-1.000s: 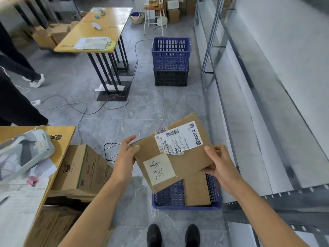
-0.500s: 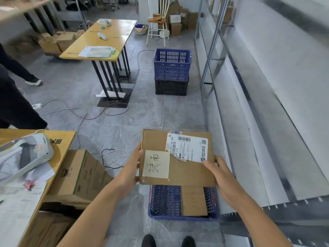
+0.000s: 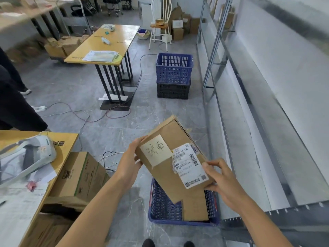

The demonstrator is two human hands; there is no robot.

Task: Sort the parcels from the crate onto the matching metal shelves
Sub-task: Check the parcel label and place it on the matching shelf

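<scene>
I hold a brown cardboard parcel (image 3: 176, 139) tilted above the blue crate (image 3: 162, 205) at my feet. A cream handwritten note and a white shipping label are stuck on its top face. My left hand (image 3: 130, 162) grips its left edge, and my right hand (image 3: 221, 177) grips its lower right corner. Another flat cardboard parcel (image 3: 195, 206) lies inside the crate, partly hidden by the held one. The metal shelves (image 3: 263, 132) run along the right wall, their long grey boards bare.
A yellow table (image 3: 106, 45) stands ahead left, with cables on the floor around it. Two stacked crates (image 3: 173, 75) sit by the shelf uprights. A desk corner (image 3: 67, 139) with a white device and a cardboard box (image 3: 80, 173) lie at my left. A person's dark legs (image 3: 16, 107) are far left.
I have turned the parcel clockwise, so its far end now points up and right. The view has lifted and shows more of the room.
</scene>
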